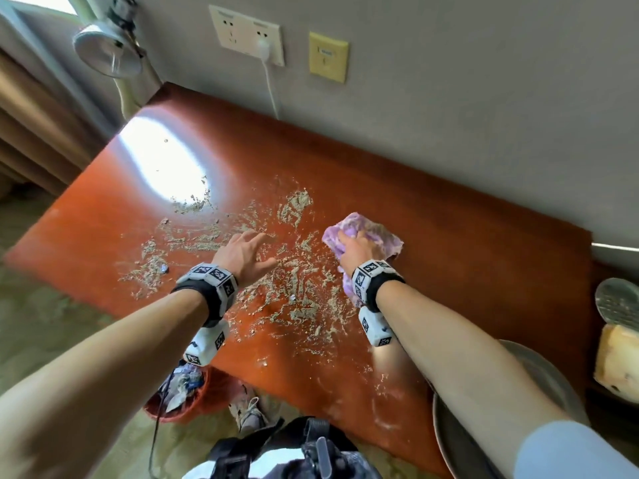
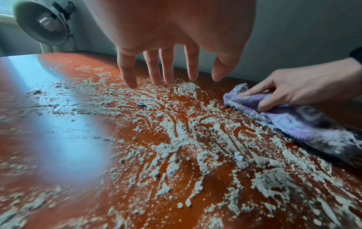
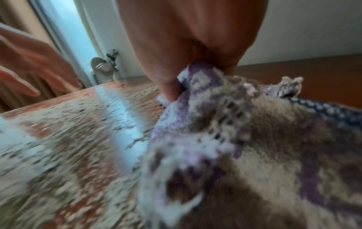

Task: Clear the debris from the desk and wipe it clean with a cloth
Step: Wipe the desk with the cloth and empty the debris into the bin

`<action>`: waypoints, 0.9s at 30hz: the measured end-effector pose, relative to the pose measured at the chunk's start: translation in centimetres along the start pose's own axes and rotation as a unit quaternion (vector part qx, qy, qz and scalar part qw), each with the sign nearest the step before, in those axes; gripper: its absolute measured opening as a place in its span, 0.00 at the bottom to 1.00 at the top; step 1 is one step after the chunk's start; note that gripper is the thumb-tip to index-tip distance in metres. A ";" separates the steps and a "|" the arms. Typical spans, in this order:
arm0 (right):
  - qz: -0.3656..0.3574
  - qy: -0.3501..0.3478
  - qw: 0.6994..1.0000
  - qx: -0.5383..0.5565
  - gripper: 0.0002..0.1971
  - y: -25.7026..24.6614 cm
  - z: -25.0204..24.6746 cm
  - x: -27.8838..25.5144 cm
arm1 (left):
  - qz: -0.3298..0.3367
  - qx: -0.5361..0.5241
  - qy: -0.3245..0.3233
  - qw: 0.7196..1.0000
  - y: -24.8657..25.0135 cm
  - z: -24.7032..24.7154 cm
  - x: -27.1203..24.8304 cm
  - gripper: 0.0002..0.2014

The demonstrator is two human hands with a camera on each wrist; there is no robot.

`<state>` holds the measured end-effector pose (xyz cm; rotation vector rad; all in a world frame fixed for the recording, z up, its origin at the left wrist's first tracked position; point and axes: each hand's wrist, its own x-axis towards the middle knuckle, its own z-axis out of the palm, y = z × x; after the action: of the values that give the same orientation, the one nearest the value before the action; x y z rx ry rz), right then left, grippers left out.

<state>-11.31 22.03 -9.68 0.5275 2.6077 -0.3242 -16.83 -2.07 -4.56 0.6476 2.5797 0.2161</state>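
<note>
No brand or readable writing shows anywhere; the yellow wall plate [image 1: 328,57] carries a small label too blurred to read, and the black-and-white square markers on both wrist bands [image 1: 207,285] hold patterns only.

The glossy reddish-brown wooden desk [image 1: 449,236] stands with its far edge against a grey wall. Pale grey-beige crumbly debris [image 1: 297,288] is smeared in streaks over the middle of the desk, from near the front edge up toward a bright patch of window glare at the far left corner. The strip along the right edge is bare wood.

The right hand [image 1: 358,248] has its fingers curled down into a crumpled purple-and-white patterned cloth [image 1: 377,236], clamped on it and pressing it to the desk at the right border of the debris; in the right wrist view the cloth's underside looks dirty with grey dust. The left hand [image 1: 243,252] hovers over the middle of the debris with its fingers [image 2: 168,66] straight, spread apart and pointing down, holding nothing; whether the tips touch the powder cannot be told.

A white double wall socket [image 1: 247,34] holds 1 white plug with a cord running down behind the desk. A white round-headed lamp [image 1: 103,51] stands off the far left corner, beside brown curtains. Below the front edge sits a red bin [image 1: 193,395] holding scraps. Off the right edge are grey round objects, unclear.
</note>
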 end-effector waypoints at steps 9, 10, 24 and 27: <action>0.021 0.047 0.999 0.002 0.27 -1.6 -3.3 -3.4 | 0.036 -0.022 0.000 0.999 -4.4 -1.9 -0.2 0.24; 0.034 0.053 0.998 -0.006 0.27 -1.3 -3.8 -3.7 | 0.036 -0.025 -0.002 0.999 -5.0 -2.2 -0.3 0.24; 0.117 0.138 0.980 0.087 0.24 -1.7 -7.4 1.5 | 0.025 -0.022 -0.022 0.999 -8.7 -3.9 2.3 0.24; 0.109 0.135 0.981 0.084 0.26 -2.7 -8.1 4.2 | 0.004 -0.013 -0.028 1.000 -9.0 -3.9 3.6 0.24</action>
<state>-18.98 23.45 -4.29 0.9683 2.7576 -0.4278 -25.17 -8.38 -4.88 0.6457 2.5178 0.2308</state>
